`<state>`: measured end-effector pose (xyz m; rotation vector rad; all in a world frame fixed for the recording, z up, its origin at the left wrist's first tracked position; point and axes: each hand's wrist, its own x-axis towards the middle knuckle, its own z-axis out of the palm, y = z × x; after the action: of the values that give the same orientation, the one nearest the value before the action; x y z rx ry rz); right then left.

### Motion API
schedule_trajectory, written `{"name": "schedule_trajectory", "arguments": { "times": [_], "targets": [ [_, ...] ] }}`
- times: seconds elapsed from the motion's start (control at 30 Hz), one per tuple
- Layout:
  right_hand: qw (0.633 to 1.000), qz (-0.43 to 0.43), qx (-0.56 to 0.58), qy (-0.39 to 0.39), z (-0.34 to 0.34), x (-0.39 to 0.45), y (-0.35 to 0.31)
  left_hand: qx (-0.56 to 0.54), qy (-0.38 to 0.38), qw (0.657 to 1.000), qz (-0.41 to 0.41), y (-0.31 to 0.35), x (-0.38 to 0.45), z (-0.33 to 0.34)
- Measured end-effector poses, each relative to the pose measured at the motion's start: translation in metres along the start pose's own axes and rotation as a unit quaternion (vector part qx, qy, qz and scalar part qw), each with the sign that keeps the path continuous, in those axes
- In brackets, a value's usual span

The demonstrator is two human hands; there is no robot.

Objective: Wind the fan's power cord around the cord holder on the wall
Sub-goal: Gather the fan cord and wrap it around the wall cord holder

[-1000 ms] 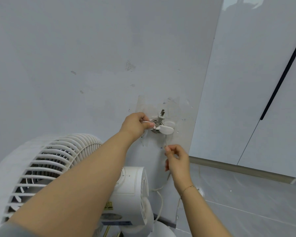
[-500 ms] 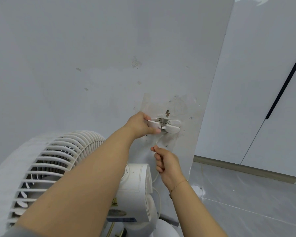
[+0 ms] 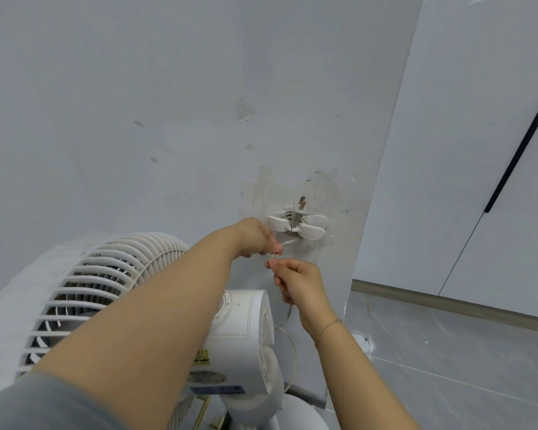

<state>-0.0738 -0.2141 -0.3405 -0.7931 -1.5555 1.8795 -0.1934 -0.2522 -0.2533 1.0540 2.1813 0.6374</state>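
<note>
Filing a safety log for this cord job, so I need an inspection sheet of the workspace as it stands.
Surface: wall scuffed, paint chipped around the holder.
Job's things: cord holder on the wall, some cord wound on it; fan below.
Clutter: nothing seen.
Grippers: left hand and right hand both pinch the power cord under the holder.
Cables: slack hangs behind the fan.
Surroundings: white cabinet panels, tiled floor.

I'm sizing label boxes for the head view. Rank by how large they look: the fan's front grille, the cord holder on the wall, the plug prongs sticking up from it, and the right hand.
1. Fan grille, though it is nearer the camera.
2. Right hand.
3. Cord holder, not far behind the hand.
4. Plug prongs.
</note>
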Motion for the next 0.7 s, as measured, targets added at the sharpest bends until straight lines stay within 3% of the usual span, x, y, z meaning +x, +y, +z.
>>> {"name": "schedule_trajectory", "arguments": {
  "times": [0.23,0.3,0.4,0.47,0.57,0.7],
  "targets": [
    [0.985,0.061,-0.107,-0.119,-0.019,-0.007,0.015,-0.050,0.016,0.998,-0.028,0.004,0.004,0.006],
    [0.983,0.075,-0.093,-0.140,-0.030,-0.010,0.017,-0.075,0.014,0.996,-0.038,0.004,0.005,0.006],
    [0.993,0.051,-0.027,-0.098,-0.045,-0.012,0.007,-0.138,0.020,0.988,-0.063,0.004,0.007,0.004],
    [0.998,-0.001,-0.045,-0.051,-0.053,-0.015,-0.006,-0.187,0.018,0.977,-0.096,0.005,0.008,0.003],
    [0.993,-0.046,-0.097,-0.043,-0.055,-0.022,-0.029,-0.277,-0.006,0.948,-0.157,0.008,0.008,0.002],
    [0.974,0.049,-0.203,-0.087,-0.059,-0.019,-0.048,-0.332,-0.008,0.924,-0.191,0.012,0.006,0.001]
  ]
}}
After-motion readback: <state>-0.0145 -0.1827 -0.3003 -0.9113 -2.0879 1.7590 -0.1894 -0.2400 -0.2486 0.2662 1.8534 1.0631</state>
